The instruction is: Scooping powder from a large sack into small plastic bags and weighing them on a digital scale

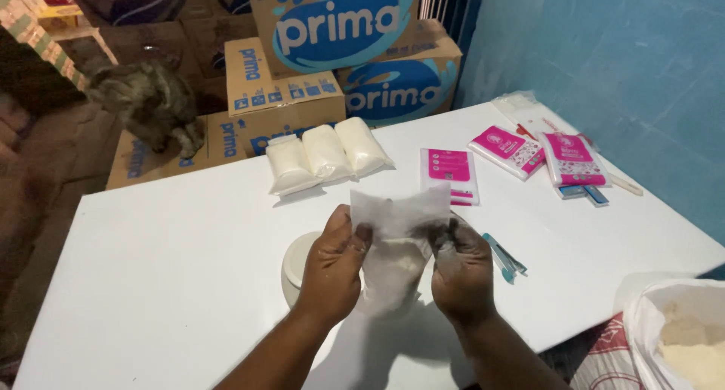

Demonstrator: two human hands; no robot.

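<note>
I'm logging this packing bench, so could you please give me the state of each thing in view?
Left hand: gripping the clear plastic bag.
Right hand: gripping the same bag.
Clear plastic bag: held up, partly filled.
Three white packs: filled, lying side by side.
Pink sachets: flat on table.
Sack of powder: open.

Thin clear plastic bag (400, 224); smooth white table (174, 262); cardboard boxes (283, 95).

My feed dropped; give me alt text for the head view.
Left hand and right hand hold a clear plastic bag with some white powder above a white table. Three filled bags and pink packets lie beyond.
</note>
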